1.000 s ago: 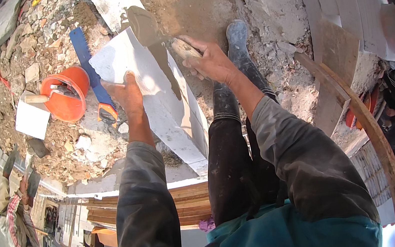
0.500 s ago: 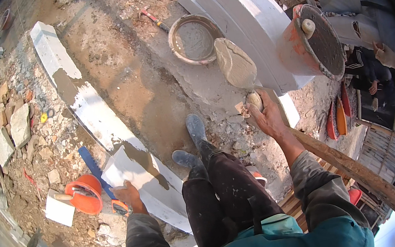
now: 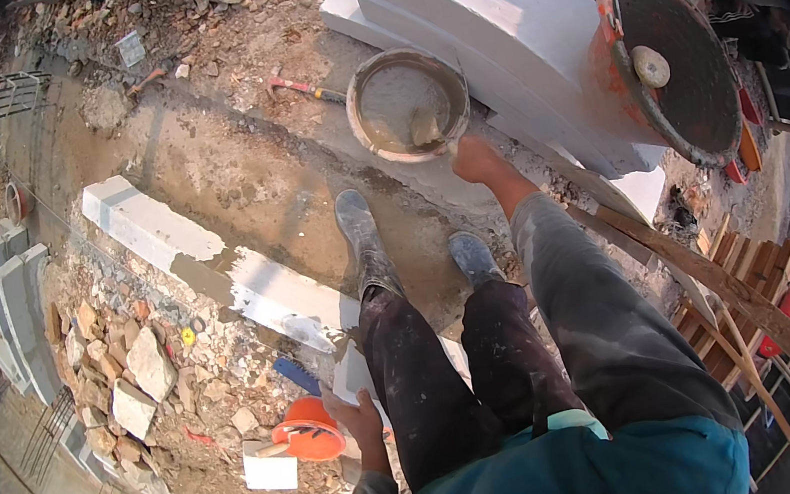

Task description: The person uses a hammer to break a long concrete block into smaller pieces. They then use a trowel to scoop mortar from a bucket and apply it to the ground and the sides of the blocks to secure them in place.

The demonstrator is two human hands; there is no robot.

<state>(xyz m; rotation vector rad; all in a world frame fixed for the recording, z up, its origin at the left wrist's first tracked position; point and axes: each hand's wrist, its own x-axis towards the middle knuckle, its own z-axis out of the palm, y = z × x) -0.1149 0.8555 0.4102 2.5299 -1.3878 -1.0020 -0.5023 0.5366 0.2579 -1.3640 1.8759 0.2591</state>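
My right hand [image 3: 481, 158] is closed around the handle of a trowel [image 3: 425, 128]. Its mortar-coated blade dips into the wet grey mortar in a round basin [image 3: 357, 129]. Down at the left, my left hand [image 3: 362, 415] grips the edge of a white block [image 3: 350, 375], partly hidden behind my leg. That block lies at the near end of a row of white blocks [image 3: 280, 293] with patches of grey mortar on top. An orange bucket [image 3: 312, 430] and a blue-bladed saw [image 3: 296, 374] lie beside my left hand.
Large white blocks [image 3: 475, 23] are stacked beyond the basin. Against them stands a mortar-stained bucket [image 3: 606, 56]. A hammer [image 3: 307, 88] lies left of the basin. Rubble stones [image 3: 151, 364] are heaped at left, and a wooden beam [image 3: 723, 282] crosses at right.
My right hand has moved away from me and left, lowering the trowel into the basin. My feet have stepped apart. The view has shifted, and my left hand stays on the white block.
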